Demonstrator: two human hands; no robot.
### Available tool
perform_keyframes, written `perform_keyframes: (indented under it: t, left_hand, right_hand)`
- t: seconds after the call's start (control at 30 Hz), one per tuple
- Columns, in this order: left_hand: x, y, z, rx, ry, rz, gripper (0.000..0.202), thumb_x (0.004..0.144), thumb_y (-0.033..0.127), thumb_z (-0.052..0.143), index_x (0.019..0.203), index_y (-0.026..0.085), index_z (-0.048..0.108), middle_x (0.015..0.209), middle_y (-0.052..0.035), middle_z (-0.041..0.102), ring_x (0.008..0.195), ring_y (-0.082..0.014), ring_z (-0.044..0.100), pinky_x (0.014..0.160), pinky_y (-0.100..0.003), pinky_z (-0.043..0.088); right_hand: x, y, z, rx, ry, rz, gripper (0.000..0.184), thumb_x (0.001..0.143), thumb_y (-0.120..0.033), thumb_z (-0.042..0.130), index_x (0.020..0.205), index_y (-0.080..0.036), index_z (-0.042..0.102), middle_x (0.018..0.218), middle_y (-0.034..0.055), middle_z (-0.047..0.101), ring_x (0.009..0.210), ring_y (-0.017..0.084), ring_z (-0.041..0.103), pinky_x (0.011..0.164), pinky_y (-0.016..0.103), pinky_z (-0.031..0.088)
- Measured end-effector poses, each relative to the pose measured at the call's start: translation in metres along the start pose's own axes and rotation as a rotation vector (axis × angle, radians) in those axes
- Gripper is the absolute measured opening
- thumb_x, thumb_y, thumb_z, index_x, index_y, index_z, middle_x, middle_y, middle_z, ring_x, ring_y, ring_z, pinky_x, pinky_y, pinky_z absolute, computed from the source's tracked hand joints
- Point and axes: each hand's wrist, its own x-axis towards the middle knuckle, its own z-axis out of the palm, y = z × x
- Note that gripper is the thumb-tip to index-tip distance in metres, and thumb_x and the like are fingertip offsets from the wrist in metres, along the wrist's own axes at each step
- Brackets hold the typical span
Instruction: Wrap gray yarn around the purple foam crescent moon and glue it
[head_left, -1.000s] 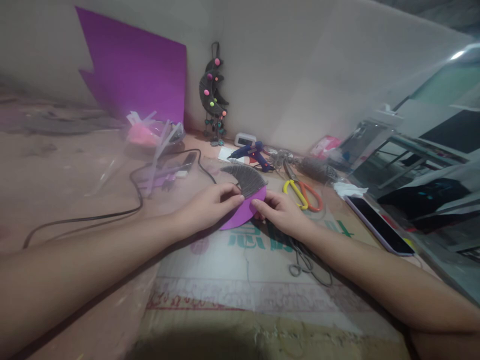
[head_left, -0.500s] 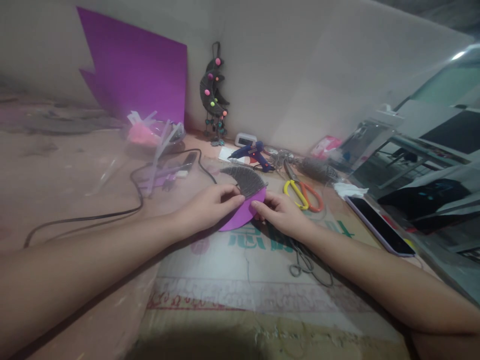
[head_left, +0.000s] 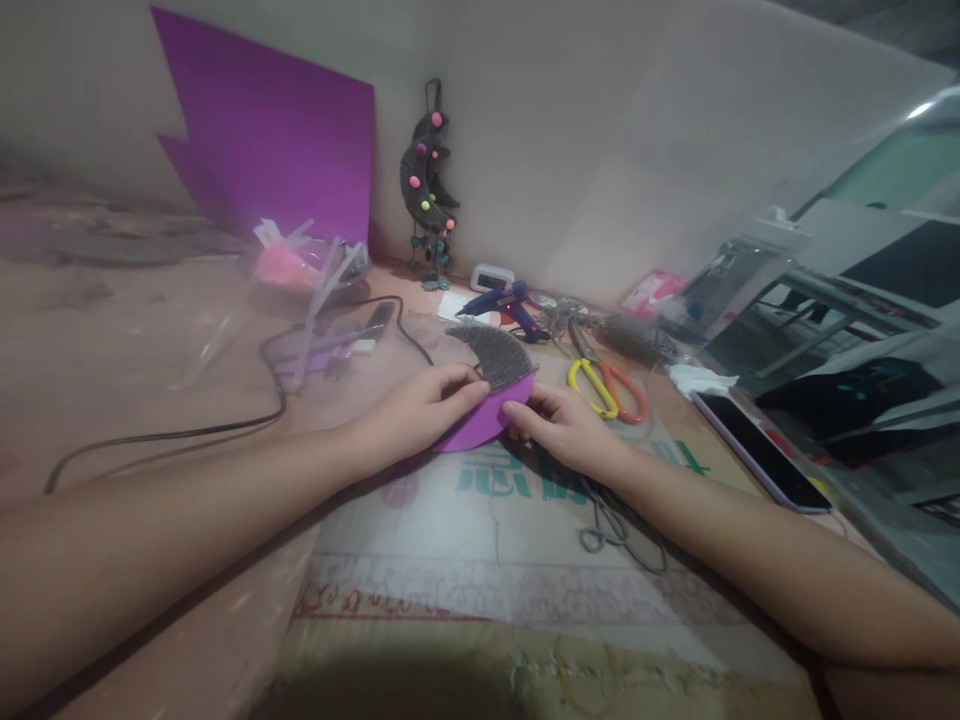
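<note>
Between my two hands is a purple crescent cutout (head_left: 480,425), its upper part wrapped in dark grey yarn (head_left: 501,355). My left hand (head_left: 424,405) pinches the crescent near its inner edge, thumb on top. On the outer edge, my right hand (head_left: 562,425) grips it between thumb and curled fingers. A loose strand of grey cord (head_left: 615,540) trails on the board below my right hand. Just behind the crescent rests a blue glue gun (head_left: 506,305). Scissors (head_left: 600,385) with one yellow and one orange handle lie to the right.
A finished-looking crescent ornament with pompoms (head_left: 424,185) hangs on the wall. Purple sheets (head_left: 281,130) lean at the back left, near a plastic bag (head_left: 300,265). A phone (head_left: 757,450) lies at the right edge. A black cable (head_left: 172,438) crosses the left side.
The crescent has tilted slightly, its lower purple tip rising a little, while both hands keep their hold in nearly the same place.
</note>
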Motion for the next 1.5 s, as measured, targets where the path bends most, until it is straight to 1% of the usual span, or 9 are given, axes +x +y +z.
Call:
perform_keyframes:
  t: [0.23,0.6,0.87,1.03,1.27,1.5]
  left_hand:
    - [0.0006,0.0008,-0.0010,0.084,0.007,0.008,0.029,0.090,0.042,0.044,0.077,0.019,0.056,0.074,-0.0001,0.058,0.071,-0.0161,0.053,0.065,-0.029,0.040]
    - [0.0000,0.0005,-0.0002,0.019,0.005,0.012,0.028,0.089,0.042,0.045,0.078,0.019,0.057,0.077,-0.0006,0.061,0.071,-0.0159,0.053,0.065,-0.029,0.040]
    - [0.0004,-0.0003,-0.0019,0.090,-0.003,0.020,0.028,0.090,0.042,0.044,0.078,0.019,0.056,0.077,-0.0005,0.060,0.073,-0.0168,0.054,0.065,-0.028,0.039]
    - [0.0003,-0.0013,-0.0004,0.046,-0.005,0.019,0.029,0.090,0.042,0.044,0.078,0.019,0.056,0.075,0.0000,0.059,0.071,-0.0159,0.053,0.064,-0.027,0.039]
    - [0.0005,-0.0032,0.0004,-0.005,0.012,0.026,0.030,0.092,0.041,0.042,0.080,0.018,0.057,0.076,0.0001,0.058,0.072,-0.0153,0.053,0.066,-0.028,0.041]
    - [0.0002,-0.0018,0.0003,-0.007,0.024,0.034,0.027,0.091,0.041,0.045,0.085,0.018,0.059,0.081,-0.0009,0.063,0.077,-0.0167,0.056,0.069,-0.029,0.043]
  right_hand:
    - [-0.0002,-0.0025,-0.0006,-0.043,-0.014,-0.042,0.026,0.090,-0.039,0.051,0.082,-0.017,0.062,0.068,0.0004,0.060,0.061,0.012,0.054,0.056,0.023,0.043]
    - [-0.0002,-0.0013,-0.0002,-0.032,-0.021,-0.032,0.026,0.090,-0.039,0.051,0.083,-0.017,0.061,0.069,0.0003,0.060,0.061,0.012,0.053,0.056,0.023,0.043]
    - [-0.0006,-0.0045,-0.0004,-0.055,-0.027,-0.051,0.026,0.089,-0.039,0.052,0.081,-0.016,0.062,0.069,0.0007,0.061,0.063,0.013,0.054,0.058,0.023,0.042]
    - [-0.0006,-0.0060,-0.0003,-0.057,-0.021,-0.052,0.026,0.089,-0.038,0.051,0.080,-0.017,0.061,0.069,0.0009,0.062,0.063,0.013,0.054,0.057,0.023,0.042]
    - [-0.0005,-0.0040,-0.0003,-0.056,-0.011,-0.055,0.024,0.090,-0.037,0.051,0.079,-0.017,0.059,0.066,-0.0003,0.059,0.060,0.012,0.053,0.056,0.023,0.042]
    - [-0.0013,-0.0037,0.0001,-0.049,-0.012,-0.054,0.024,0.090,-0.037,0.051,0.081,-0.017,0.060,0.067,0.0001,0.060,0.060,0.012,0.053,0.056,0.022,0.042]
